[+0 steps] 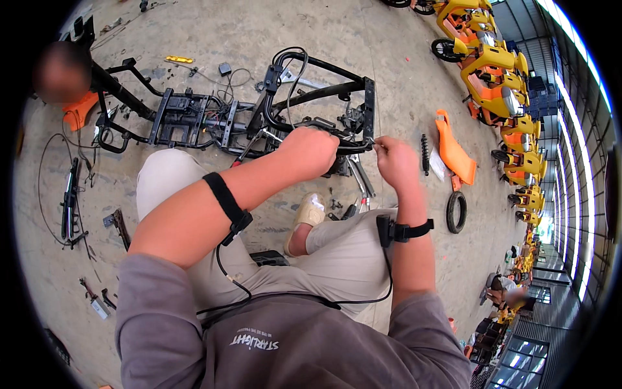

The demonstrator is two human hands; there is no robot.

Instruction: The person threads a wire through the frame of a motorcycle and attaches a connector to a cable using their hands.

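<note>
Black tubular metal frame (266, 107), probably heavy and rigid, best gripped by its rails (327, 65); left hand (310, 152) curled closed, right hand (396, 162) pinching near the frame's corner (369, 134), contents unclear.

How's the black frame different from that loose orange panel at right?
The black frame is open bars, the orange panel a broad piece. The frame is larger than the panel. The left hand and right hand are at the frame; the panel lies apart. Both show against the concrete floor.

Whatever the left grip (310, 152) and right grip (396, 163) may hold is hidden or too small to tell.
</note>
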